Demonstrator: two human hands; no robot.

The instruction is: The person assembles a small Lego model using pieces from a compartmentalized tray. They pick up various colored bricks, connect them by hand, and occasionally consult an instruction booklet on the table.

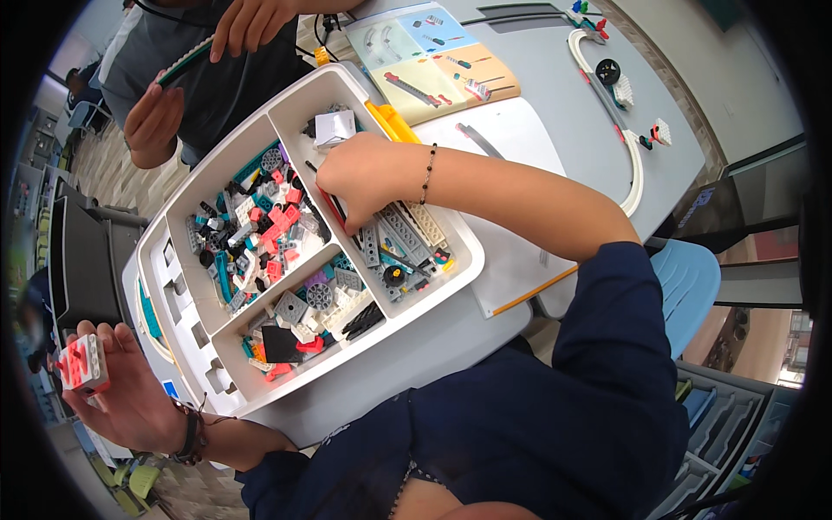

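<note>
At the lower left my left hand [139, 403] is raised with a small block of white and coral bricks [84, 364] held against its fingers. My right hand [351, 178] reaches across into the right-hand compartment of a white sorting tray [325, 373]. Its fingers are curled downward beside thin black and red rods [329, 201]; the fingertips are partly hidden, so what they grip does not show. Grey beams and plates [400, 238] lie just under that hand. Mixed coral, white, teal and grey bricks [269, 230] fill the large left compartment.
Across the table another person's hands [247, 30] hold a long dark green piece [185, 62]. An open picture booklet [433, 61] lies behind the tray over white paper. A white and grey curved track [602, 100] with attached pieces runs along the right. A blue chair [685, 286] stands at the right.
</note>
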